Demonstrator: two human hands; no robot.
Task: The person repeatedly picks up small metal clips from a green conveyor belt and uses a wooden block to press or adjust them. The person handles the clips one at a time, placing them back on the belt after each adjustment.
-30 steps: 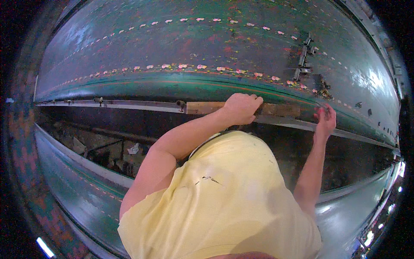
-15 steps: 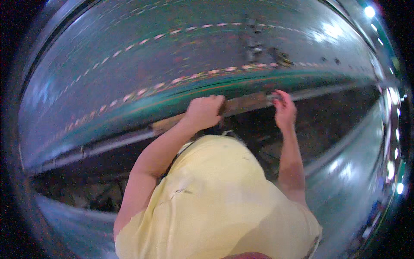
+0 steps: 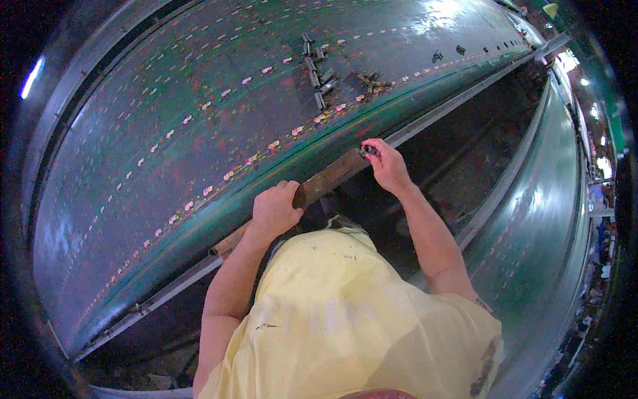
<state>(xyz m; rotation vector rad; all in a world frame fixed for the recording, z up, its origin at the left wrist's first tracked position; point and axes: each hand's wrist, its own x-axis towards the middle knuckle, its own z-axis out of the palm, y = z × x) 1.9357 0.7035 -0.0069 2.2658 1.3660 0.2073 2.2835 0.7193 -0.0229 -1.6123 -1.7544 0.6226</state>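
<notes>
Green covers the long table point(image 3: 219, 133) that sweeps from the lower left to the upper right of the frame, printed with rows of pale motifs. Yellow shirt point(image 3: 345, 312) cloth fills the lower centre. A metal rail point(image 3: 452, 104) runs diagonally along the table's near edge, with a brown board point(image 3: 331, 176) at mid-frame. Dark metal bars point(image 3: 312, 73) lie at upper centre. The left hand point(image 3: 276, 209) curls over the board; whether it grips, I cannot tell. At the board's upper end, the right hand point(image 3: 389, 166) pinches a small dark piece point(image 3: 366, 151).
</notes>
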